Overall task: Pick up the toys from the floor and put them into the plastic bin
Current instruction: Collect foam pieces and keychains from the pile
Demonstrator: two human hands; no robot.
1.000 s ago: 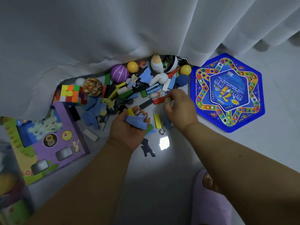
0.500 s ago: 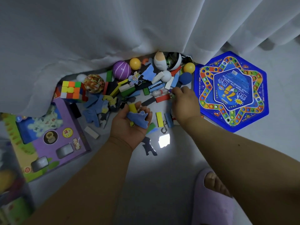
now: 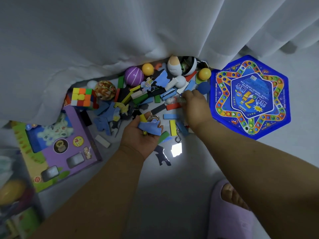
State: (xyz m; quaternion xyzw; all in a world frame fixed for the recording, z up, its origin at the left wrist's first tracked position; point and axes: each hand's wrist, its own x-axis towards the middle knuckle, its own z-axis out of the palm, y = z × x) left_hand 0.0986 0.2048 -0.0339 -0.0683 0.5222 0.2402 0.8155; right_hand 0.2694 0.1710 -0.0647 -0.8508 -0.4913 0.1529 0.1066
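A blue foam piece [image 3: 149,128], a yellow block and a metal ring are clutched in the left hand [image 3: 140,135]; something small is pinched by the right hand [image 3: 194,107] amid the toy pile [image 3: 146,94]. Overfilled, that bundle could be spilled. The bin cannot be made out.

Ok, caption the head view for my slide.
Left hand holds gathered toy pieces while the right hand reaches into the toy pile beneath a curtain.

You're in a home, likely a child's play corner: beyond your left hand [image 3: 139,137] a white curtain [image 3: 120,40] drapes onto a pale floor [image 3: 172,195] littered with toys [image 3: 146,97], a hexagonal board game [image 3: 250,97] lies right of your right hand [image 3: 195,107], and your foot wears a house slipper [image 3: 229,221].
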